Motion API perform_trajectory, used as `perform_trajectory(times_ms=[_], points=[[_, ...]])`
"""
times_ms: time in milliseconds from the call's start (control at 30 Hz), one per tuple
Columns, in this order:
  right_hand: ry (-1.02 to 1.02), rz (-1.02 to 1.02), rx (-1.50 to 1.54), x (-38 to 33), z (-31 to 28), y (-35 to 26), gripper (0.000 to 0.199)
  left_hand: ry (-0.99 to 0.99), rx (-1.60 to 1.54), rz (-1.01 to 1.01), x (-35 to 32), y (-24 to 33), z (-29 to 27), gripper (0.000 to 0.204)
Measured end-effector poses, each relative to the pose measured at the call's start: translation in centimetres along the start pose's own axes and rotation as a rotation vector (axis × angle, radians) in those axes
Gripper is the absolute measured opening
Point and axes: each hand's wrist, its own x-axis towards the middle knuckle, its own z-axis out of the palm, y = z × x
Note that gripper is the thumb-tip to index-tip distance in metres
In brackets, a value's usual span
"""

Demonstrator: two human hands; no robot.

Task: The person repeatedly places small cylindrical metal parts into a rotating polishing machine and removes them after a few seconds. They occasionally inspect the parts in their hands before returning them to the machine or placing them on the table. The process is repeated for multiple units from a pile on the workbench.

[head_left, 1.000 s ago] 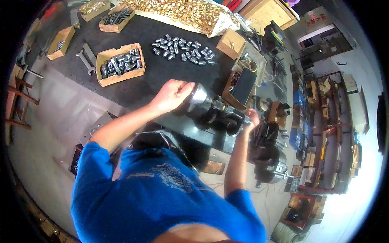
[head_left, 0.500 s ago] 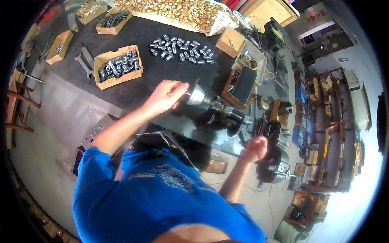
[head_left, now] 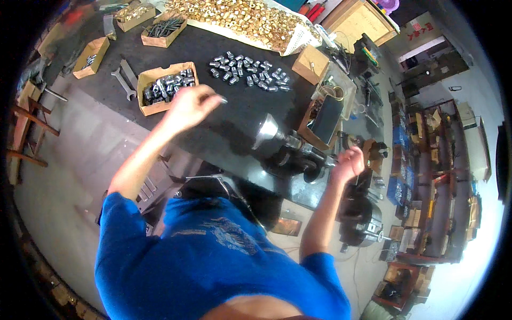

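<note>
Left hand: Thumb and fingers drawn together, you hold it aloft beside the near right corner of the cardboard box; a glint shows at your fingertips, but whether you pinch a fitting there cannot be told.
Right hand: Your fingers curl in at the far right end of the bench fixture; whether they grasp its end or merely hang beside it, the view does not settle.
Bench fixture: Silvery and dark metal, it lies between your two hands near the bench edge, its metal cone facing left, with no hand on the cone.
Boxed fittings: Cylindrical silvery pieces fill the cardboard box, close by your left wrist.
Loose fittings: More lie scattered on the dark workbench, beyond your left hand and well apart from the fixture.
Spanner: It rests left of the box, untouched.
Step at the box: You appear to be mid-handling, one hand by the parts, the other at the fixture.
Move at the cone: Bringing a piece there would call for a firm pinch and a steady right hand.
</note>
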Motion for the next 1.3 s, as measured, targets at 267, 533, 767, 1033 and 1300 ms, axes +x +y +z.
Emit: perform_trajectory(times_ms=[267,533,767,1033,1300], points=[[-0.103,-0.041,0.188,-6.9,-3.8,-3.8,0.026,0.173,0.62,0.047,0.7,-3.9,-4.8,0.024],[0.165,0.305,0.097,-9.1,-5.6,2.1,0.016,-0.17,0.535,0.103,8.8,-3.1,7.8,0.024],[0.149,0.371,0.059,-8.3,-4.7,2.6,0.013,-0.245,0.718,0.19,12.8,-5.5,13.8,0.02],[0.143,0.338,0.078,-8.5,-4.9,3.2,0.016,-0.334,-0.243,-0.247,9.0,-6.2,10.1,0.02],[0.1,0.347,0.078,-8.5,-5.9,3.3,0.017,-0.488,-1.036,-0.185,-0.2,1.8,4.4,0.024]])
